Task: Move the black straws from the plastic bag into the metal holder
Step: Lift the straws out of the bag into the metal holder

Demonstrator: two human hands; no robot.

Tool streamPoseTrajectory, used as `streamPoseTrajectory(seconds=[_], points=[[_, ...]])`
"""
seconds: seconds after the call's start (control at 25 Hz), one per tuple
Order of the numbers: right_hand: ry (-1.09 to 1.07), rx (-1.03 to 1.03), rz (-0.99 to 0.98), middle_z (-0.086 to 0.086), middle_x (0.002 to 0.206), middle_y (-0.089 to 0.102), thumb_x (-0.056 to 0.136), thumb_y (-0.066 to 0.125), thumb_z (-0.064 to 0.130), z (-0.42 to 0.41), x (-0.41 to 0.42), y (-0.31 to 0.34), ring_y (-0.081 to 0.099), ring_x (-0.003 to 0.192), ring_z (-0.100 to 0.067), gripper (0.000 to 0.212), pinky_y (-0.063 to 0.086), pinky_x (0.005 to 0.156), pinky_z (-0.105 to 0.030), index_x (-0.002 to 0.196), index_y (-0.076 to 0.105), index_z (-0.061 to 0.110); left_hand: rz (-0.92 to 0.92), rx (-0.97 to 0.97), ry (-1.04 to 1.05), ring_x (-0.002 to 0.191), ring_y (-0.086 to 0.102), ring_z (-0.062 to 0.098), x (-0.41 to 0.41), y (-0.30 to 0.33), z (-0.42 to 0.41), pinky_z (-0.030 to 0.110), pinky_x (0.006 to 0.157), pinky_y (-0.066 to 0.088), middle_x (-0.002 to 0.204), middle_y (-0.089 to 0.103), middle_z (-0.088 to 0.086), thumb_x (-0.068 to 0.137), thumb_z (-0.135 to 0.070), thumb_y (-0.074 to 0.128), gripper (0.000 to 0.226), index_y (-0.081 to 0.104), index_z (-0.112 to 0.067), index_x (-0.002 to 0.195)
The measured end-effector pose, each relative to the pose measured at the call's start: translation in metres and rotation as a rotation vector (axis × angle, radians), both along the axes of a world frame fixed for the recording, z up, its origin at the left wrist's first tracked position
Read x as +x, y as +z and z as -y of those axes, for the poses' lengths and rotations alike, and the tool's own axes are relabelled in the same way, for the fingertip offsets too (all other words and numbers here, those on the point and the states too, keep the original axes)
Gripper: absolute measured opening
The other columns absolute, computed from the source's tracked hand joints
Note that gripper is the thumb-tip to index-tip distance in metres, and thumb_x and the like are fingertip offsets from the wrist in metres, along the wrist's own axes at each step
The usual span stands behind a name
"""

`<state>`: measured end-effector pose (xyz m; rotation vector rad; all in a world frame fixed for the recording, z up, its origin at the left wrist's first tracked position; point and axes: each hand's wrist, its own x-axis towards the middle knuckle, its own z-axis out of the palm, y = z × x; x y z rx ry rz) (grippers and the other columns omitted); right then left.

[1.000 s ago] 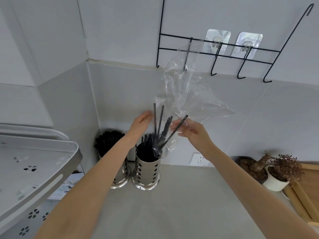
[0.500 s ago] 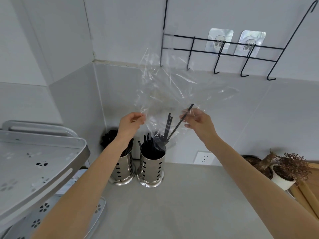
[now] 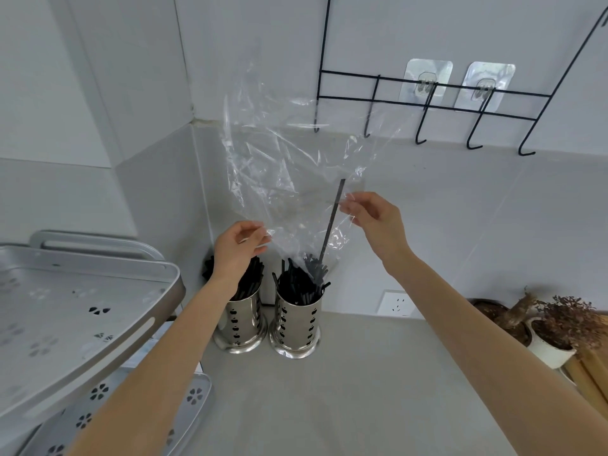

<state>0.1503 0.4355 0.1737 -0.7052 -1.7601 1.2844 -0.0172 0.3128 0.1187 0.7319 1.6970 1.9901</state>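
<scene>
A clear plastic bag (image 3: 279, 166) hangs mouth-down over the right metal holder (image 3: 297, 319), held up by both hands. My left hand (image 3: 238, 246) pinches the bag's lower left edge. My right hand (image 3: 371, 215) pinches its right edge together with one long black straw (image 3: 332, 222), which stands nearly upright with its foot among the black straws (image 3: 302, 279) filling the holder. A second metal holder (image 3: 243, 324) to the left also carries black straws, partly hidden behind my left wrist.
A grey perforated rack (image 3: 82, 307) fills the left side. A black wire hook rail (image 3: 427, 103) hangs on the wall above. A wall socket (image 3: 398, 302) sits behind the holders. Potted dry plants (image 3: 559, 327) and wooden boards (image 3: 589, 373) stand at the right.
The bag has been lifted higher and spread wider. Most straws have dropped into the right holder; one long straw stays up in my right hand, now more upright.
</scene>
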Motion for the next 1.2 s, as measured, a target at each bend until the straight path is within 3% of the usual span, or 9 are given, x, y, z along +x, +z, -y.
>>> streamPoseTrajectory(seconds=[0.2, 0.32, 0.52, 0.68, 0.76, 0.88, 1.0, 1.12, 1.2], points=[[0.015, 0.081, 0.003, 0.006, 0.086, 0.067, 0.087, 0.051, 0.004, 0.007, -0.002, -0.006, 0.065, 0.096, -0.023, 0.03, 0.048, 0.094, -0.034, 0.077, 0.06, 0.03, 0.115, 0.061, -0.037, 0.079, 0.063, 0.011, 0.006, -0.004, 0.004, 0.013, 0.067, 0.056, 0.087, 0.062, 0.003, 0.087, -0.004, 0.055, 0.013, 0.055, -0.016, 0.082], [-0.025, 0.065, -0.021, 0.009, 0.085, 0.067, 0.087, 0.05, 0.002, 0.005, -0.002, -0.012, 0.064, 0.096, -0.03, 0.034, 0.049, 0.095, -0.041, 0.072, 0.06, 0.031, 0.156, 0.069, -0.077, 0.084, 0.064, 0.014, 0.009, -0.007, 0.004, 0.018, 0.071, 0.055, 0.09, 0.063, 0.002, 0.088, -0.005, 0.054, 0.012, 0.053, -0.013, 0.096], [-0.059, 0.031, -0.058, 0.008, 0.084, 0.067, 0.088, 0.05, 0.004, 0.0, -0.006, -0.013, 0.065, 0.093, -0.024, 0.031, 0.049, 0.093, -0.038, 0.074, 0.059, 0.031, 0.198, 0.027, -0.153, 0.096, 0.06, 0.014, 0.015, -0.013, -0.001, 0.023, 0.082, 0.051, 0.099, 0.061, -0.001, 0.087, -0.007, 0.055, 0.038, 0.042, -0.021, 0.12], [-0.016, -0.068, -0.158, 0.003, 0.084, 0.066, 0.089, 0.048, 0.0, 0.001, -0.007, -0.009, 0.063, 0.088, -0.016, 0.028, 0.051, 0.086, -0.03, 0.076, 0.058, 0.023, 0.174, -0.161, -0.252, 0.114, 0.053, 0.019, 0.023, -0.025, -0.008, 0.025, 0.088, 0.045, 0.118, 0.056, 0.009, 0.087, -0.009, 0.053, 0.04, 0.046, -0.004, 0.126], [-0.007, -0.075, -0.172, 0.003, 0.082, 0.065, 0.089, 0.048, 0.0, 0.002, -0.006, -0.008, 0.063, 0.088, -0.015, 0.028, 0.051, 0.084, -0.027, 0.075, 0.058, 0.022, 0.187, -0.172, -0.301, 0.112, 0.053, 0.019, 0.03, -0.028, -0.009, 0.022, 0.087, 0.046, 0.121, 0.055, 0.013, 0.088, -0.006, 0.05, 0.035, 0.048, -0.002, 0.123], [0.011, -0.068, -0.18, 0.004, 0.081, 0.065, 0.089, 0.048, 0.001, 0.0, -0.006, -0.009, 0.064, 0.085, -0.007, 0.025, 0.051, 0.082, -0.022, 0.074, 0.057, 0.02, 0.306, -0.129, -0.384, 0.113, 0.053, 0.023, 0.035, -0.029, -0.012, 0.029, 0.093, 0.045, 0.125, 0.051, 0.016, 0.089, 0.004, 0.045, 0.027, 0.047, -0.006, 0.114], [0.049, -0.063, -0.214, 0.002, 0.084, 0.064, 0.09, 0.046, 0.001, -0.002, -0.006, -0.012, 0.063, 0.084, -0.007, 0.021, 0.052, 0.086, -0.024, 0.08, 0.057, 0.015, 0.451, -0.097, -0.398, 0.111, 0.052, 0.027, 0.042, -0.028, -0.017, 0.035, 0.093, 0.043, 0.124, 0.045, 0.015, 0.087, 0.014, 0.038, 0.035, 0.039, -0.008, 0.114], [0.074, -0.064, -0.238, -0.001, 0.088, 0.063, 0.09, 0.046, 0.001, -0.006, -0.007, -0.014, 0.062, 0.087, -0.01, 0.016, 0.053, 0.088, -0.027, 0.084, 0.057, 0.009, 0.452, -0.123, -0.335, 0.11, 0.049, 0.021, 0.044, -0.031, -0.024, 0.03, 0.087, 0.041, 0.119, 0.05, 0.007, 0.086, 0.01, 0.044, 0.035, 0.038, -0.01, 0.113], [0.077, -0.063, -0.252, -0.002, 0.088, 0.063, 0.091, 0.046, 0.001, -0.007, -0.008, -0.014, 0.062, 0.087, -0.01, 0.019, 0.053, 0.086, -0.026, 0.081, 0.057, 0.012, 0.425, -0.145, -0.325, 0.104, 0.05, 0.017, 0.042, -0.035, -0.028, 0.029, 0.086, 0.036, 0.11, 0.057, 0.003, 0.085, 0.005, 0.048, 0.027, 0.047, -0.012, 0.106]])
